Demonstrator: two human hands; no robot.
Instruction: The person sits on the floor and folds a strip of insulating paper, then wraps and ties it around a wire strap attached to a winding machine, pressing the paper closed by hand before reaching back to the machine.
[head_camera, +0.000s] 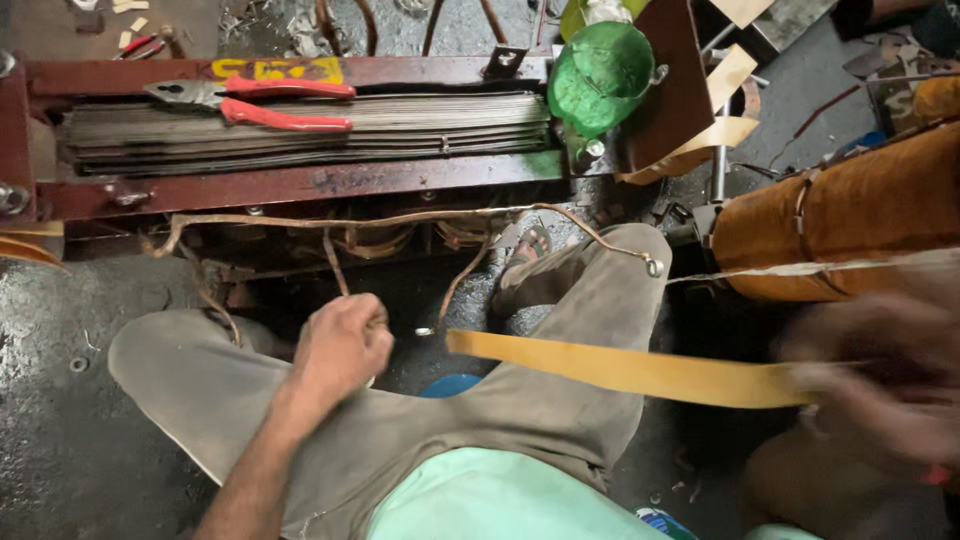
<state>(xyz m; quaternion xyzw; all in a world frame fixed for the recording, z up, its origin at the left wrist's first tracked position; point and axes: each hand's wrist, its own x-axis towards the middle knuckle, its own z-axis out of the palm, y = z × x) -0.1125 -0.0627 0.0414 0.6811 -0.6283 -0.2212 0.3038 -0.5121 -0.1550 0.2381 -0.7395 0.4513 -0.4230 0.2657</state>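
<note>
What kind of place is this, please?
Probably a transformer repair workshop: a stack of steel laminations in a red frame, red-handled pliers on top, and a wound coil beside yellow insulating tape.

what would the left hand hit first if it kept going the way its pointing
Probably the thin brown strips hanging just beyond the left hand, then the dark coils below the red frame; depth is hard to judge.

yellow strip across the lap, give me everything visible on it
The yellow strip is a long, flat, mustard-yellow band that looks like stiff paper or insulating tape. It runs nearly level, sloping slightly down to the right, from a cut free end above the knee across the grey trousers. Its far end meets the right hand, which is motion-blurred, so the grip is unclear. The left hand is apart from it, closed beside thin wires.
</note>
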